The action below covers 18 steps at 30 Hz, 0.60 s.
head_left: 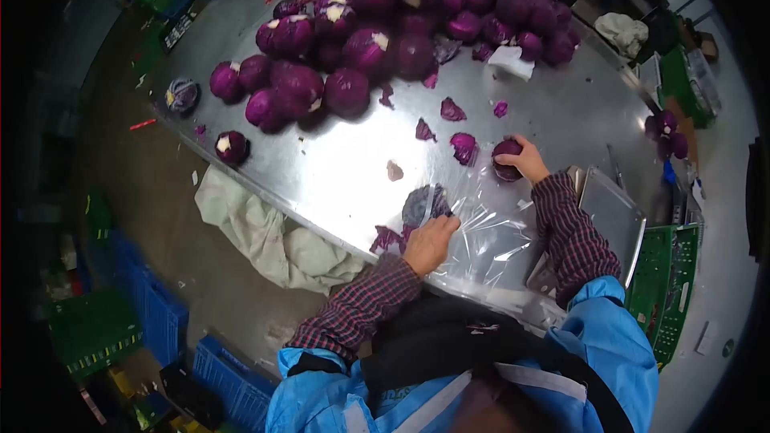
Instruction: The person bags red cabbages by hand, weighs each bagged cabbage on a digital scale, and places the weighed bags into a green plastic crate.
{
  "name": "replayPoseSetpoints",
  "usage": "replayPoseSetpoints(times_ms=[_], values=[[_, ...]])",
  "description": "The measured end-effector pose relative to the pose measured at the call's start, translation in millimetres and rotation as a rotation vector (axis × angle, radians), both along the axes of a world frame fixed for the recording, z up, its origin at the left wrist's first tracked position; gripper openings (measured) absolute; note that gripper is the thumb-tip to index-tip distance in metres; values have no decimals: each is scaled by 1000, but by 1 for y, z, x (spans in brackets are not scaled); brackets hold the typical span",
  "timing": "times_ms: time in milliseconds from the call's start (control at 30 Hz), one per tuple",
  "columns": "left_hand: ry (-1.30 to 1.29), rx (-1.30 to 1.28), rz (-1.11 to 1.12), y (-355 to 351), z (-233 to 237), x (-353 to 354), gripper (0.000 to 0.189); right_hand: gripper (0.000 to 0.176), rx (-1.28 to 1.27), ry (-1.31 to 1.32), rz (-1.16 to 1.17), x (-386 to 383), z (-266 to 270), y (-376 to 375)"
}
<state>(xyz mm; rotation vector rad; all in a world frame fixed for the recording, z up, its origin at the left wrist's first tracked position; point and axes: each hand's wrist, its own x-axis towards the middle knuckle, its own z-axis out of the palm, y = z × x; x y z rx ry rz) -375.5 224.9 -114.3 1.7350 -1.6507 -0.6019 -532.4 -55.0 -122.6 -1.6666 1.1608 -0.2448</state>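
Observation:
My right hand [527,162] is closed round a small red cabbage [506,168] at the far edge of a sheet of clear plastic film [493,244]. The film lies wrinkled and shiny on the metal table in front of me. My left hand [429,245] is closed at the film's left side, its fingertips pinching the film. Just beyond it lies a dull greyish-purple cabbage leaf [425,204], and dark purple leaf scraps [387,239] lie beside its wrist. More loose leaf pieces [463,147] are scattered between my hands and the heap.
A large heap of red cabbages [353,48] covers the table's [321,168] far side. Single cabbages [232,147] sit near its left edge. A pale cloth sack [265,232] hangs there. A metal tray [611,212] and green crate [662,289] stand right; blue crates [228,377] stand lower left.

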Motion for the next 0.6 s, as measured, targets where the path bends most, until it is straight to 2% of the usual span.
replayPoseSetpoints(times_ms=[33, 67, 100, 167, 200, 233, 267, 300, 333, 367, 400, 467, 500, 533, 600], values=[[14, -23, 55, -5, -3, -4, 22, 68, 122, -162, -56, 2, 29, 7], [8, -46, 63, -17, -3, -3, 22, 65, 76, -218, 31, -1, 54, 12], [38, -29, 80, -24, -3, -6, 22, 66, 159, -348, 91, 0, 98, 29], [125, 70, 91, -36, 1, -14, 16, 80, 332, -544, 211, -2, 160, 71], [124, 76, 112, -46, 2, -19, 16, 87, 459, -560, 262, -11, 174, 89], [249, 80, 84, -56, 3, -24, 15, 93, 596, -535, 372, -19, 182, 104], [370, 77, 51, -64, 4, -26, 15, 93, 634, -533, 461, -28, 173, 117], [363, 73, 55, -69, 9, -25, 15, 89, 664, -499, 474, -30, 169, 132], [548, 78, 1, -72, 18, -25, 18, 84, 646, -460, 422, -32, 163, 145], [731, 85, -61, -75, 26, -24, 21, 82, 603, -425, 293, -39, 147, 149], [720, 86, -73, -75, 34, -23, 21, 79, 560, -390, 161, -47, 127, 150], [745, 161, -110, -69, 48, -18, 22, 75, 595, -654, -235, -58, 90, 153], [795, 210, -87, -67, 52, -20, 22, 71, 581, -760, -269, -50, 94, 155], [788, 217, -97, -69, 52, -21, 22, 71, 579, -768, -279, -47, 93, 157], [726, -84, -45, -74, 52, -24, 20, 71, 328, -438, 45, -40, 81, 164]])
